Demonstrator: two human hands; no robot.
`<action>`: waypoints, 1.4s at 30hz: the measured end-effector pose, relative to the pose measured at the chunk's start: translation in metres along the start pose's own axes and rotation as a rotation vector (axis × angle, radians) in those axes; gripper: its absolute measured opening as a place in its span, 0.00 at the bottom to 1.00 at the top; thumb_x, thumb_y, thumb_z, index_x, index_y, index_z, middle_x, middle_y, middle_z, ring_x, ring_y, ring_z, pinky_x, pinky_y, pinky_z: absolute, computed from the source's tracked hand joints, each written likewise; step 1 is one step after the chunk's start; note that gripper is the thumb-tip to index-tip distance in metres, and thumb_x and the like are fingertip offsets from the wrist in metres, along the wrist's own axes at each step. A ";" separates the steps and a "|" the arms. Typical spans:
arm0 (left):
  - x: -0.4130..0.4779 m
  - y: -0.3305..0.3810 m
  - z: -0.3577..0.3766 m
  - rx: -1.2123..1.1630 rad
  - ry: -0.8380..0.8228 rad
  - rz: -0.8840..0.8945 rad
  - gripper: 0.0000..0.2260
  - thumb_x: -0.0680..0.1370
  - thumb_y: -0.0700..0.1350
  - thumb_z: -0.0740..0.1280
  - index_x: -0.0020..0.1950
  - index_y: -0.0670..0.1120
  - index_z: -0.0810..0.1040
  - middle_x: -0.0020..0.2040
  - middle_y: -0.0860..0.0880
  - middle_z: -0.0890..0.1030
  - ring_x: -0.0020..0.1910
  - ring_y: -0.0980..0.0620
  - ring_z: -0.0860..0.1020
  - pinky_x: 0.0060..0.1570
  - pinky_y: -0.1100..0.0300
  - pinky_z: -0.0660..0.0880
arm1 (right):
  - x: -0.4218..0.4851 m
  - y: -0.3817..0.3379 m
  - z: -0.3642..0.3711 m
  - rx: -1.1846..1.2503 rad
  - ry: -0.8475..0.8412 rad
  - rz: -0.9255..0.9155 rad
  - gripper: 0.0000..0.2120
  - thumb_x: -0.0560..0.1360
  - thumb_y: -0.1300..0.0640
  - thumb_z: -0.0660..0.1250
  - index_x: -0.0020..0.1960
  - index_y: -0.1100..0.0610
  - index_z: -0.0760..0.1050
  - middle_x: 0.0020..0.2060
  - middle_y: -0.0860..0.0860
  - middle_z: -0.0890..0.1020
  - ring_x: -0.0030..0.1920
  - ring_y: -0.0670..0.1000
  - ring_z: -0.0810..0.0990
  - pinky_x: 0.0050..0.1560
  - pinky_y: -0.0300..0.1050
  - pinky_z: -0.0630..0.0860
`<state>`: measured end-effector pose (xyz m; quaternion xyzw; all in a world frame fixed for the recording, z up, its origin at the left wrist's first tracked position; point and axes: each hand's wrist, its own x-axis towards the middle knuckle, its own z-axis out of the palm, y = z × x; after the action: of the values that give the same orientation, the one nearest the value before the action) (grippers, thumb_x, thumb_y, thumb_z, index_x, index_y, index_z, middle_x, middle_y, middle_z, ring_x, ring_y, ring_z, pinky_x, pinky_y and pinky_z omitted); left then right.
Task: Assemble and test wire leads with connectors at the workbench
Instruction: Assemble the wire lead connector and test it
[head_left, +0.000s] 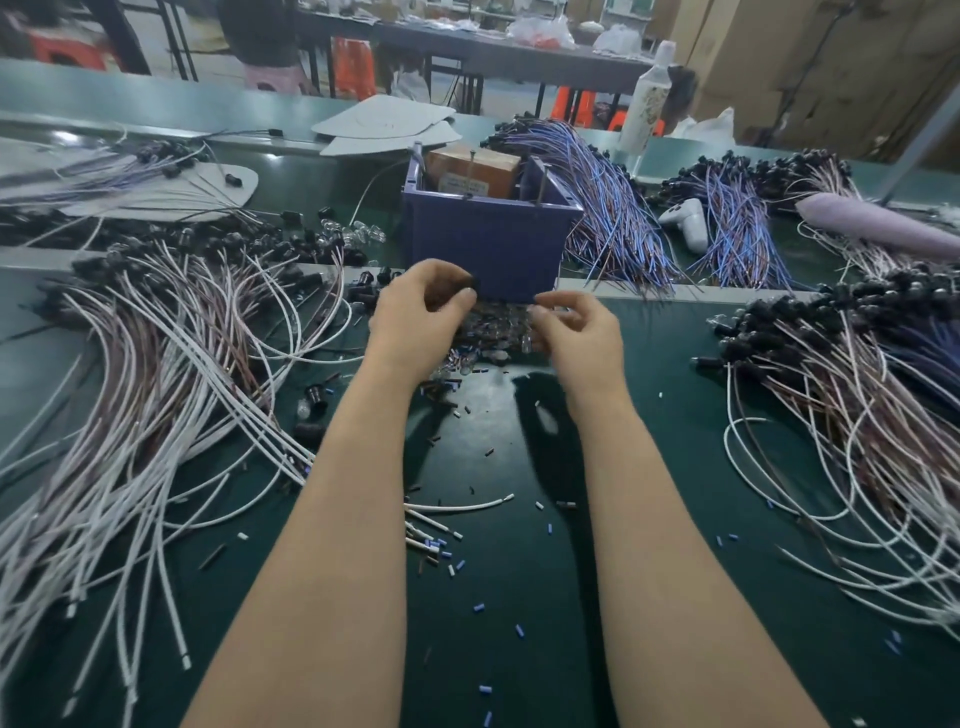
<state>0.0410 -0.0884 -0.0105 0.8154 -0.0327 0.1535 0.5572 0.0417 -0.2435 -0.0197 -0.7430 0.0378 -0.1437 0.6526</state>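
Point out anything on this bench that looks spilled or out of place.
Small blue and black offcuts lie scattered over the green mat between the forearms. A white game controller sits among the purple wire bundles at the right rear, and what looks like a folded lilac umbrella lies beside them; neither belongs to wire assembly.

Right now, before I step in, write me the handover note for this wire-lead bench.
Left grip pinches a black socket. Right grip is curled over the clear bulbs before the blue box; whether it holds one is blurred. Leads with sockets lie in a left heap and a right heap. Done: those heaps, seemingly. To do: probably fit a bulb into this socket; loose sockets remain. Testing: cannot tell.
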 end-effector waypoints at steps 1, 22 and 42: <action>0.001 0.001 0.002 0.036 0.019 0.008 0.06 0.77 0.44 0.68 0.54 0.48 0.79 0.47 0.52 0.82 0.51 0.51 0.80 0.59 0.51 0.73 | -0.001 0.001 0.005 -0.129 -0.011 -0.038 0.04 0.75 0.65 0.65 0.47 0.57 0.77 0.36 0.53 0.80 0.36 0.48 0.76 0.43 0.43 0.75; -0.005 -0.001 0.015 -0.139 0.051 0.073 0.10 0.75 0.31 0.63 0.50 0.45 0.73 0.48 0.50 0.82 0.51 0.55 0.80 0.56 0.62 0.76 | -0.012 -0.011 0.025 -0.172 -0.122 -0.249 0.10 0.75 0.59 0.69 0.56 0.58 0.79 0.45 0.49 0.82 0.46 0.45 0.80 0.49 0.33 0.76; -0.003 -0.004 0.018 0.124 0.042 0.106 0.06 0.78 0.45 0.64 0.42 0.50 0.78 0.37 0.49 0.82 0.39 0.48 0.79 0.42 0.56 0.74 | 0.001 -0.009 0.031 0.087 -0.116 -0.094 0.02 0.74 0.61 0.70 0.43 0.57 0.80 0.40 0.56 0.83 0.44 0.56 0.82 0.54 0.56 0.79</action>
<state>0.0430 -0.1040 -0.0210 0.8420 -0.0543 0.2016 0.4974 0.0500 -0.2124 -0.0138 -0.7220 -0.0412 -0.1324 0.6778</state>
